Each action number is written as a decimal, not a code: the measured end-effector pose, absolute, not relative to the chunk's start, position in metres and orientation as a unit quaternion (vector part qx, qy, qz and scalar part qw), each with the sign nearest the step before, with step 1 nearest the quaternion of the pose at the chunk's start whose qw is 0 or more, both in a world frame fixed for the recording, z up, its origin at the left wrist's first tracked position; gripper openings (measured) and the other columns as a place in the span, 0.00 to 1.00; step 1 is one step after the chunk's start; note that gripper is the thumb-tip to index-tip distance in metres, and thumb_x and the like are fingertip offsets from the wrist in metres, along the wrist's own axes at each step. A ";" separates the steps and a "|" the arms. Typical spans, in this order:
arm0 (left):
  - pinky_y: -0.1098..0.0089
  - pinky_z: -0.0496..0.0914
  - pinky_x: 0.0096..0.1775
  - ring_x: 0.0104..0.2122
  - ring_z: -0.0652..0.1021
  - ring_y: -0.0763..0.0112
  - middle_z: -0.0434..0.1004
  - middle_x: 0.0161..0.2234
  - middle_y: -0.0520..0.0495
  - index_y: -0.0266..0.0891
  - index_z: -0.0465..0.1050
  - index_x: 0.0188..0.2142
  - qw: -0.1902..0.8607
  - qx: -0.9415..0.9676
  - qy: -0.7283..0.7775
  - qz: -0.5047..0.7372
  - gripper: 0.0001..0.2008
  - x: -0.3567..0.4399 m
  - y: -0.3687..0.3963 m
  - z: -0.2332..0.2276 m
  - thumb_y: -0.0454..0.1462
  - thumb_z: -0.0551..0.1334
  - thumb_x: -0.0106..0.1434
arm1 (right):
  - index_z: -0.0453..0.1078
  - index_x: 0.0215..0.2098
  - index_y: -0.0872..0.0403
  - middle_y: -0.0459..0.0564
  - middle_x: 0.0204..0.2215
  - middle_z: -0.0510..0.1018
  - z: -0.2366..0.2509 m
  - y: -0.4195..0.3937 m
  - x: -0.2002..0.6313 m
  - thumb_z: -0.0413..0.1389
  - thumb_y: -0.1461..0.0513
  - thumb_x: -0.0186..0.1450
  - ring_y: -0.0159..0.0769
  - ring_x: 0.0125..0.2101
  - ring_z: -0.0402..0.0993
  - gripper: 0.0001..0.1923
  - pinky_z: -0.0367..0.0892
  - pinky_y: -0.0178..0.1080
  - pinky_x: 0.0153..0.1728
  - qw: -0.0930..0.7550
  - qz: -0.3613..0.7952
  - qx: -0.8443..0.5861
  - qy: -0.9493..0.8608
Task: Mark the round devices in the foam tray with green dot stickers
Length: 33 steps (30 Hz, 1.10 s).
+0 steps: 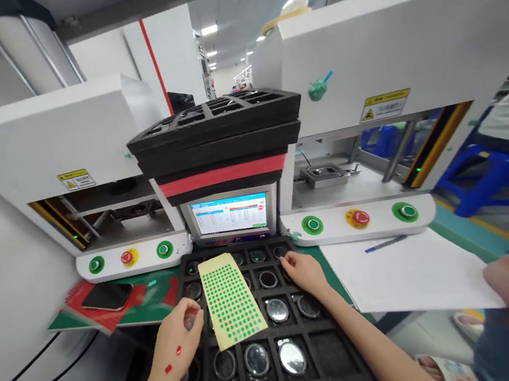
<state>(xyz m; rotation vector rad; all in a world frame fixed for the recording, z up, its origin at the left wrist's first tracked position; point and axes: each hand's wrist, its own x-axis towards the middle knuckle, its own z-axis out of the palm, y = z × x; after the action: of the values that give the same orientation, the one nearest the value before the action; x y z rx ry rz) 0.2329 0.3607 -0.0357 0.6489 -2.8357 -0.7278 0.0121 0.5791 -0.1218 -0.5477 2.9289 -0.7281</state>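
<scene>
Left hand [178, 340] curled at tray [343, 371] left edge, grip contents hidden. Right hand [303, 271] fingers loose on upper tray pocket, holding nothing visible. Sticker sheet [230, 298] atop tray centre. Most watch cases [256, 359] seated; bottom-right pocket vacant.

Factory assembly station, white press machines [53, 152] with push-buttons [359, 218], stacked foam trays [218, 135], small monitor [230, 214]
</scene>
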 end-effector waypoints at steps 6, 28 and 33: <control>0.62 0.71 0.42 0.41 0.79 0.57 0.77 0.42 0.39 0.38 0.66 0.40 0.036 0.325 -0.920 -0.218 0.12 0.219 0.393 -0.042 0.44 0.55 0.63 | 0.70 0.38 0.58 0.47 0.33 0.75 -0.112 0.580 0.022 0.53 0.55 0.70 0.30 0.32 0.73 0.13 0.72 0.39 0.37 0.038 -0.218 -0.206 0.953; 0.63 0.73 0.39 0.38 0.81 0.55 0.79 0.36 0.41 0.39 0.74 0.39 0.092 0.233 -0.945 -0.209 0.12 0.195 0.383 -0.056 0.38 0.54 0.60 | 0.68 0.49 0.58 0.53 0.45 0.74 -0.101 0.689 -0.022 0.55 0.57 0.69 0.37 0.42 0.74 0.15 0.73 0.44 0.42 -0.059 -0.026 -0.141 0.988; 0.62 0.76 0.42 0.44 0.81 0.50 0.83 0.42 0.46 0.45 0.81 0.39 0.139 0.242 -0.906 -0.320 0.19 0.224 0.368 -0.061 0.49 0.57 0.55 | 0.70 0.46 0.58 0.52 0.43 0.75 -0.108 0.731 -0.048 0.56 0.58 0.68 0.35 0.40 0.74 0.13 0.73 0.42 0.41 -0.051 0.043 -0.136 0.988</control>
<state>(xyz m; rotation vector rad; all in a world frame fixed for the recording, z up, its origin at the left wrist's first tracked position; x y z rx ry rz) 0.2240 0.3679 -0.0610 0.6988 -2.6187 -0.9246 -0.0476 0.7315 -0.1083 -0.4416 3.2094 0.1407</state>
